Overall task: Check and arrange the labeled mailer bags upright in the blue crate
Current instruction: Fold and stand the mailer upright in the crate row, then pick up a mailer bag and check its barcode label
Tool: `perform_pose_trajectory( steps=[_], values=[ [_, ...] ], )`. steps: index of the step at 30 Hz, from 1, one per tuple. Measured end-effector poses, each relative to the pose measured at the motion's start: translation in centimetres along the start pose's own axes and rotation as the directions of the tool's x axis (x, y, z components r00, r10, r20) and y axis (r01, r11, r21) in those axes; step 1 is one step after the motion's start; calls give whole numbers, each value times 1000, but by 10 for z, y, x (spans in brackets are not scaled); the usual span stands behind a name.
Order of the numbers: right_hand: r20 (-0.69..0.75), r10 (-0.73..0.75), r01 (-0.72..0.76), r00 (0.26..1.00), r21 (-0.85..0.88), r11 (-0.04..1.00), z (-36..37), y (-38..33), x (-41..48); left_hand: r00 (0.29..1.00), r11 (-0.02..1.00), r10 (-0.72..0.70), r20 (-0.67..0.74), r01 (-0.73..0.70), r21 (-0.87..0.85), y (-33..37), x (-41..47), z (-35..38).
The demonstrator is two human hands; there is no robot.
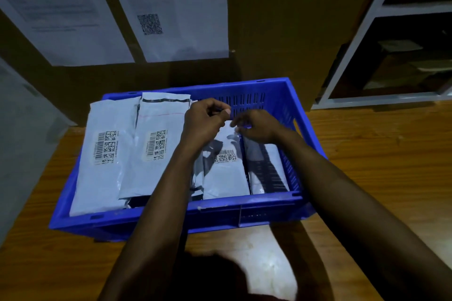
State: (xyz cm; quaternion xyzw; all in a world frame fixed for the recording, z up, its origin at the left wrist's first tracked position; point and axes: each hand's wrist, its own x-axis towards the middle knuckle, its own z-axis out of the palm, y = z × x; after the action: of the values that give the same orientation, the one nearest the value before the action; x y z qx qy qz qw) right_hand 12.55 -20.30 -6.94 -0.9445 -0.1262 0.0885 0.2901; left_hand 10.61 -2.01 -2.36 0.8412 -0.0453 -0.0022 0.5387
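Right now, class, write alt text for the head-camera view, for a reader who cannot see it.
A person's left hand and right hand, fingers curled, meet at the top edge of a white plastic mailer bag in a blue plastic crate on a wooden surface; other barcode-labelled bags lean alongside.

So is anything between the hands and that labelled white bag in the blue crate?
Nothing visible. The left hand and right hand are at the top edge of the white plastic mailer bag, which sits inside the blue plastic crate.
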Motion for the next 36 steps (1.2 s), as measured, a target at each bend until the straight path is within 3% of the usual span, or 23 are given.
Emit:
perform_pose_trajectory(
  steps=[3, 7, 11, 16, 21, 27, 31, 36],
  values=[
    [122, 169, -143, 978, -199, 969, 3, 15, 5, 1000, 1000, -10, 14, 9, 25, 0, -1, 2],
    [312, 318, -229, 896, -290, 929, 12, 26, 10, 999, 998, -7, 51, 4, 59, -1, -3, 5],
    [319, 379, -258, 868, -362, 896, 18, 39, 14, 996, 994, -8, 89, -2, 111, -3, -5, 6],
    [366, 401, -286, 839, -330, 900, 13, 43, 15, 992, 988, 8, 130, -28, 153, -3, -7, 7],
    [216, 402, -293, 890, -404, 867, -2, 27, 13, 985, 988, -10, 170, -17, 157, -1, -9, 7],
    [19, 172, -171, 985, -45, 984, -50, -2, -33, 978, 975, -26, 208, -21, 221, 0, -10, 6],
    [-211, 166, -171, 963, -5, 985, -78, -18, -66, 977, 987, -79, 200, 47, 156, 3, -9, 7],
    [-490, 186, -161, 852, 92, 983, -117, -37, -96, 940, 981, -192, 282, 187, 43, 10, -10, 7]
  ],
)
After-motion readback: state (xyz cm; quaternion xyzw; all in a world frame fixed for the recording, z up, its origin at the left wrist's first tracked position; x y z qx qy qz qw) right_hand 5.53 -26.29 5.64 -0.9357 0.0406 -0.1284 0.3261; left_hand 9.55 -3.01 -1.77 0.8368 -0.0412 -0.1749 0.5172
